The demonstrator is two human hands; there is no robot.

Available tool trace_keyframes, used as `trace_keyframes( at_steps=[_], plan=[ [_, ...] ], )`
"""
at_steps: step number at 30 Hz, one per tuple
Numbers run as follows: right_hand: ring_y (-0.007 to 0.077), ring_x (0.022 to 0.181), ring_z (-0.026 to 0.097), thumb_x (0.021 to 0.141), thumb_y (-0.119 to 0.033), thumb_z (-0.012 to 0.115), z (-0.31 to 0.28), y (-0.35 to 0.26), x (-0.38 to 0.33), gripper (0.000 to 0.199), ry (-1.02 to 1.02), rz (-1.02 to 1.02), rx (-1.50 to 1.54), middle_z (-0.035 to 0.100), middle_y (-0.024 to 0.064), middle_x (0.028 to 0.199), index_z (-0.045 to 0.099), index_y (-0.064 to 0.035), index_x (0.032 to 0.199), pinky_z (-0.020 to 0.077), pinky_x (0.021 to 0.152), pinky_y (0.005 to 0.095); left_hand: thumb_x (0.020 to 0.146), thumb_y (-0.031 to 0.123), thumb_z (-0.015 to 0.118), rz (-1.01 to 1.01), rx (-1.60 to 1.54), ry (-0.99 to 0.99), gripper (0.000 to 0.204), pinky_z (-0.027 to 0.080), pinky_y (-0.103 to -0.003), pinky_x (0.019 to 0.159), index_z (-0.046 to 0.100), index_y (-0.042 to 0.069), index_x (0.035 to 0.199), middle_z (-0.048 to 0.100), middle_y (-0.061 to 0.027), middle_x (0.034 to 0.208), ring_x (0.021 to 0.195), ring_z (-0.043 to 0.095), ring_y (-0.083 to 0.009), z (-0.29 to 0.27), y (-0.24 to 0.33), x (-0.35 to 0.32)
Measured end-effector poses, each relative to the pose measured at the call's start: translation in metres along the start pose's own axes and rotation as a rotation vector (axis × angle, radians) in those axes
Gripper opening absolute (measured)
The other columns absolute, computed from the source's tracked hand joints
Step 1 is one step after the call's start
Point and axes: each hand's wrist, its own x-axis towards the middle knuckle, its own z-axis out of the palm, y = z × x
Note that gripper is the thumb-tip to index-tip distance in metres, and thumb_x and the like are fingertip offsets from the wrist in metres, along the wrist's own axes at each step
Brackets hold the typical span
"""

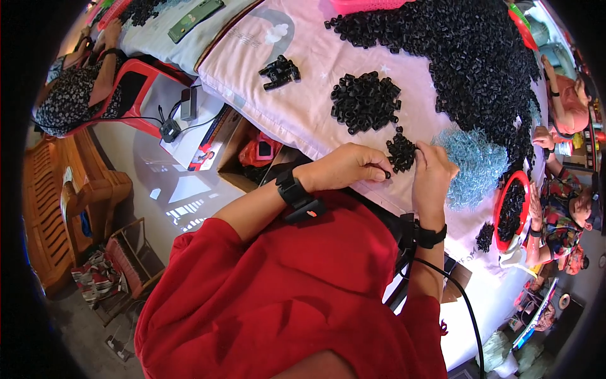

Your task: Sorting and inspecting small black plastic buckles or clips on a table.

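Observation:
My left hand (347,167) is at the near edge of the cloth-covered table, thumb and forefinger pinched on a small black plastic piece (387,175). To its right, my right hand (433,169) has its fingers drawn together at the side of a little pile of small black parts (400,153). What the right fingertips hold, if anything, is hidden. Beyond the hands lies a rounder heap of short black tubes (365,102). A tangle of thin light-blue strands (472,165) spreads just right of my right hand.
A large mass of black pieces (480,63) covers the far right of the pink cloth (303,120). Farther left sits a small cluster of black parts (278,72). A red basin (497,221) stands at right, near other people's hands. A black cable (470,303) hangs by my right arm.

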Motion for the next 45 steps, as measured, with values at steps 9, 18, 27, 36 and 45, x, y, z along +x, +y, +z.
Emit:
trace_keyframes(
  at_steps=[9,18,27,36,45],
  plan=[
    [0.0176,0.078,0.067,0.102,-0.006,0.06,-0.023,-0.016,-0.013,0.012,0.043,0.462,0.722,0.07,0.0119,0.101,0.066,-0.0006,0.111,0.0519,0.066,0.0304,0.1,0.016,0.067,0.081,-0.033,0.04,0.022,0.054,-0.027,0.084,0.071,0.002,0.117,0.074,-0.0032,0.101,0.092,0.067,-0.01,0.006,-0.006,0.0],
    [0.0062,0.07,0.059,0.102,-0.006,0.061,-0.058,-0.036,-0.039,0.02,-0.09,0.649,0.92,0.067,0.0044,0.093,0.068,-0.001,0.12,0.0457,0.061,0.0196,0.103,0.019,0.065,0.043,-0.35,0.032,0.024,0.049,-0.027,0.091,0.068,0.002,0.12,0.068,-0.0012,0.105,0.1,0.061,-0.0087,0.018,-0.001,-0.01],
    [0.0063,0.072,0.06,0.102,-0.008,0.064,-0.071,-0.062,-0.05,0.019,-0.114,0.497,0.974,0.064,0.0019,0.094,0.069,0.0005,0.118,0.0457,0.061,0.0203,0.103,0.018,0.066,-0.02,-0.553,-0.023,0.024,0.05,-0.025,0.088,0.067,0.0,0.119,0.067,-0.0006,0.106,0.098,0.06,-0.008,0.025,0.02,-0.025],
    [0.0075,0.07,0.058,0.102,-0.009,0.065,-0.074,-0.071,-0.055,0.014,-0.098,0.39,0.795,0.065,0.0034,0.092,0.068,0.0005,0.111,0.0456,0.062,0.022,0.102,0.017,0.065,-0.004,-0.514,-0.001,0.023,0.049,-0.025,0.088,0.068,-0.001,0.116,0.067,0.0001,0.104,0.096,0.06,-0.0072,0.031,0.017,-0.026],
    [0.0125,0.076,0.061,0.099,-0.001,0.065,-0.069,-0.08,-0.054,0.013,-0.068,0.465,0.918,0.065,0.006,0.096,0.068,0.0004,0.111,0.0504,0.07,0.0258,0.104,0.015,0.063,-0.002,-0.496,-0.017,0.025,0.052,-0.028,0.095,0.066,-0.001,0.122,0.071,-0.0052,0.113,0.104,0.065,-0.0119,0.031,0.013,-0.026]
  ],
)
